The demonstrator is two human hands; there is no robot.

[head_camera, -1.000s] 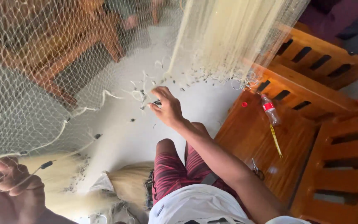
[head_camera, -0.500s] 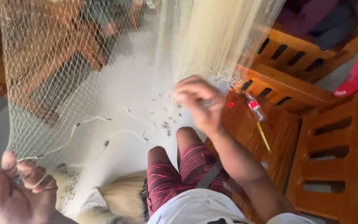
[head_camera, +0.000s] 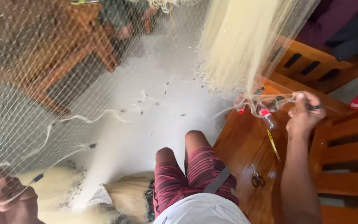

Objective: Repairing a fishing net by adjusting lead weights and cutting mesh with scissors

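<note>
Between both hands [head_camera: 5, 197] [head_camera: 305, 112], net [head_camera: 54, 83] spans open floor [head_camera: 162, 120].

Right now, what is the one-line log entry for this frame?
left hand: gripping fishing net edge | right hand: pinching net strands over wooden bench | nearby: small bottle, scissors

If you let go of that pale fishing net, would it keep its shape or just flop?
Probably flop: the net hangs as thin open mesh, stretched only between the left hand and right hand. It looks light, since the bunched part drapes loosely. Likely to snag too.
</note>
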